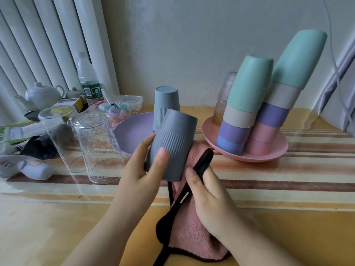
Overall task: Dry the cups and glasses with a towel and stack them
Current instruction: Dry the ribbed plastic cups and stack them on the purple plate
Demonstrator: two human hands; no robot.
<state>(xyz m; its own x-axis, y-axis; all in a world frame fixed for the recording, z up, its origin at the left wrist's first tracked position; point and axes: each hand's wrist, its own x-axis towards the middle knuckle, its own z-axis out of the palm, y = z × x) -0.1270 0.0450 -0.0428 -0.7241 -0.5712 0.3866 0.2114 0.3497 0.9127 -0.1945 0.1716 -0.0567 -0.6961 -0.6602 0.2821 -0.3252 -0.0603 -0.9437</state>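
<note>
At frame centre, the left hand [146, 169] grips a grey cup [172, 144] while the right hand [206, 196] clutches the pink towel [194, 225] against its four-o'clock side. Turning the cup steadily through the cloth should dry its ribbed wall before stacking.

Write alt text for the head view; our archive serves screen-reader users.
A left hand holds a ribbed grey cup while the right hand presses a pink towel against it. Behind stand two clear glasses and stacked pastel cups on a pink plate.
</note>
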